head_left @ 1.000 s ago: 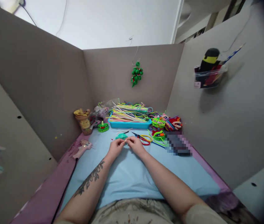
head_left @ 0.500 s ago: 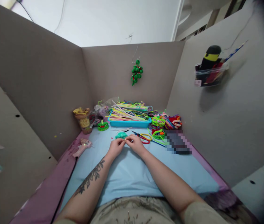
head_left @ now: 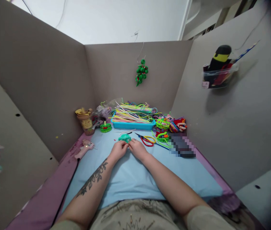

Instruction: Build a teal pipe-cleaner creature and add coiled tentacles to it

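My left hand [head_left: 119, 150] and my right hand [head_left: 137, 149] meet at the middle of the blue-covered table [head_left: 135, 179], fingertips pinched together. Whatever small thing they pinch is too tiny to make out. Just beyond the fingertips lies a fuzzy teal piece [head_left: 124, 137], its near side partly covered by my fingers. To the right of it, close to my right hand, rest scissors [head_left: 147, 140] with red and yellow handles. Thin white and black strips [head_left: 127, 132] lie behind the teal piece.
Behind stands a blue tray [head_left: 135, 125] heaped with pipe cleaners. A green fuzzy figure [head_left: 106, 127] and a cup [head_left: 86, 121] are at left, near a pink glue gun [head_left: 84, 150]. Colourful fuzzy pieces [head_left: 163, 124] and a blurred-out dark object [head_left: 182, 146] lie at right. Grey panels surround the table.
My hands stay together in nearly the same place, with the right fingers slightly shifted. The view has tilted a little; the objects on the table have not moved.
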Demonstrator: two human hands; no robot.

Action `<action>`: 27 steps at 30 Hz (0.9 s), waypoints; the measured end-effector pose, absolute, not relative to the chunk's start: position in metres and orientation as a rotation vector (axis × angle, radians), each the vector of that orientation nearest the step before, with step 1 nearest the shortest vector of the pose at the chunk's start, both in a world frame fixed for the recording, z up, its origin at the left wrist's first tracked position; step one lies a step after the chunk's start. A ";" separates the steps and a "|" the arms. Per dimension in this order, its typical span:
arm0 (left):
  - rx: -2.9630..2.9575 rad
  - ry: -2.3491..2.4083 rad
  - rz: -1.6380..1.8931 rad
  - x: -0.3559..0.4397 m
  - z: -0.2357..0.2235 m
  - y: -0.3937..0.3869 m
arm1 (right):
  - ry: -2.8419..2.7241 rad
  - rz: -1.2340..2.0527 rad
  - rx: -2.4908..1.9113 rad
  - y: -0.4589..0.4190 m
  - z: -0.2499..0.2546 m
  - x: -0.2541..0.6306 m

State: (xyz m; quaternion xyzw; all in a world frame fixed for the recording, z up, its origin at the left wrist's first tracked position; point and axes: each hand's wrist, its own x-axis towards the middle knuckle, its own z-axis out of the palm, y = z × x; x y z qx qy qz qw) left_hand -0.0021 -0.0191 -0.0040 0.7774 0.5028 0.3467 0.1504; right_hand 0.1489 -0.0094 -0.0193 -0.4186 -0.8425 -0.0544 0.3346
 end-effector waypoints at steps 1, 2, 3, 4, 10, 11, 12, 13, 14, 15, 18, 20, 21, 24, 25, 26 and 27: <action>2.172 1.439 1.001 -0.002 -0.003 -0.019 | -2.184 -0.109 -1.076 -0.010 -0.019 0.150; 2.104 1.431 1.011 -0.003 -0.003 -0.019 | -2.163 -0.064 -1.048 -0.010 -0.018 0.151; 2.038 1.418 1.022 -0.003 -0.002 -0.018 | -2.137 -0.009 -1.012 -0.011 -0.017 0.153; 1.981 1.400 1.037 -0.003 -0.002 -0.018 | -2.104 0.054 -0.974 -0.012 -0.015 0.154; 1.846 1.258 1.159 -0.001 -0.001 -0.015 | -1.871 0.354 -0.923 -0.016 -0.006 0.151; 1.836 1.246 1.176 -0.001 -0.001 -0.015 | -1.836 0.377 -0.949 -0.016 -0.005 0.150; 1.828 1.238 1.193 -0.001 -0.001 -0.014 | -1.804 0.395 -0.976 -0.016 -0.005 0.149; 1.824 1.232 1.204 -0.001 -0.002 -0.014 | -1.776 0.407 -1.002 -0.016 -0.005 0.148; 1.823 1.228 1.213 -0.001 -0.002 -0.013 | -1.755 0.414 -1.025 -0.016 -0.004 0.148; 1.824 1.230 1.214 -0.001 -0.003 -0.013 | -1.745 0.412 -1.043 -0.015 -0.004 0.148; 1.838 1.265 1.184 -0.001 -0.006 -0.011 | -1.758 0.329 -1.078 -0.015 -0.004 0.148; 1.839 1.290 1.162 -0.001 -0.007 -0.010 | -1.801 0.217 -1.079 -0.015 -0.004 0.149; 1.832 1.292 1.157 -0.001 -0.008 -0.010 | -1.834 0.150 -1.078 -0.015 -0.004 0.148; 1.793 1.278 1.150 -0.001 -0.010 -0.009 | -1.950 -0.067 -1.095 -0.015 -0.007 0.146; 1.777 1.278 1.151 0.000 -0.011 -0.008 | -1.984 -0.136 -1.105 -0.015 -0.008 0.145; 1.761 1.279 1.152 0.000 -0.011 -0.008 | -2.014 -0.196 -1.112 -0.014 -0.009 0.144; 1.745 1.281 1.157 0.000 -0.012 -0.008 | -2.039 -0.246 -1.115 -0.014 -0.010 0.143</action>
